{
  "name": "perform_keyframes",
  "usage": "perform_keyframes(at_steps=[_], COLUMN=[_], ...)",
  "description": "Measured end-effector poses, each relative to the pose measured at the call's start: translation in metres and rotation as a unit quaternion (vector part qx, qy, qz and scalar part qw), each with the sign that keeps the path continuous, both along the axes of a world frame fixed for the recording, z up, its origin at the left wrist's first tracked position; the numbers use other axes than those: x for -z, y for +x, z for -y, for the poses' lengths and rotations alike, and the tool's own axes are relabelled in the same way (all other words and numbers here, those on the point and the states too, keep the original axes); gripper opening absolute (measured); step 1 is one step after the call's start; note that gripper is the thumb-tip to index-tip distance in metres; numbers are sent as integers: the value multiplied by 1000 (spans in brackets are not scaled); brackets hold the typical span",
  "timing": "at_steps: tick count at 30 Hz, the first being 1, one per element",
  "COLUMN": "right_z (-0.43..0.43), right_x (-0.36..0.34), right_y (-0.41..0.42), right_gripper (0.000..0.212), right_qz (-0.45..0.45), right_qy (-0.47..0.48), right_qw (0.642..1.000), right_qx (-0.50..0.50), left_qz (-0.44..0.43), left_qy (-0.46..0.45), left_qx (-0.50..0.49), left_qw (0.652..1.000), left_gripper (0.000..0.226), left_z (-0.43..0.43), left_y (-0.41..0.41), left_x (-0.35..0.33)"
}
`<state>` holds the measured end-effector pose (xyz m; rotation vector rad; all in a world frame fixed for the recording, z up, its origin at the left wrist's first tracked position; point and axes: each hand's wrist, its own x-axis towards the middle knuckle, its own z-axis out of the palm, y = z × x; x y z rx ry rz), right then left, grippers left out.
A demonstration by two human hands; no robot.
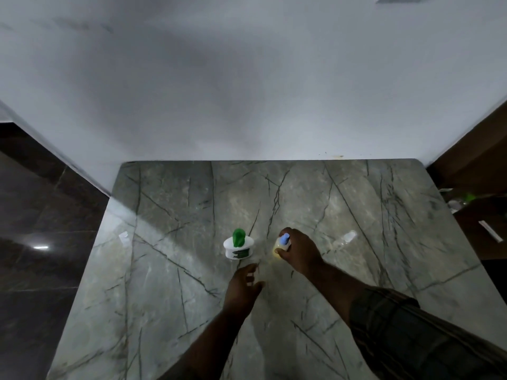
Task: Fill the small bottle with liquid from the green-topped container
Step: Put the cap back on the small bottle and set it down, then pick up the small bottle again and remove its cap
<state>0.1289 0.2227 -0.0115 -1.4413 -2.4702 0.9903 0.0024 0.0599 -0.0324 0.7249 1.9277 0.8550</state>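
A white container with a green top [238, 246] stands upright near the middle of the grey marble table [175, 270]. To its right stands the small yellowish bottle with a blue cap [282, 243]. My right hand [299, 252] is wrapped around this bottle from the right, and the bottle rests on the table. My left hand [242, 287] hovers just in front of the green-topped container, fingers apart, touching nothing.
The table's back edge meets a white wall [247, 91]. Dark floor tiles [41, 215] lie to the left. A brown wooden surface [482, 223] with small items sits past the table's right edge. Small clear plastic pieces [348, 238] lie right of my hand.
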Motion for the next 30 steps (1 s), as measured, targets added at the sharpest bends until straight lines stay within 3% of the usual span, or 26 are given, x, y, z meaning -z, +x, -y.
perform_keyframes(at_steps=[6,14,19,22,26,30], right_z=[-7,-13,-11,-19,-47,-63], right_x=[22,32,20,0,-32,-36], right_y=[0,-1,10,28,61,94], right_gripper=[41,49,84,70,50,53], right_qz=[30,43,79,105,124,267], right_qy=[2,3,-22,68,204,136], right_qw=[999,998,996,992,969,947], right_qx=[-24,-41,-38,-23,69,119], left_qz=[-36,-18,-13,-3,-17,-37], left_qy=[-21,-31,-34,-30,-28,-27], left_qx=[8,12,12,7,20,59], left_qw=[999,999,999,1000,999,997], left_gripper=[40,33,34,33,32,35], left_z=[18,16,16,16,15,12], left_y=[-12,-10,-10,-12,-9,-3], left_x=[7,7,8,7,5,3])
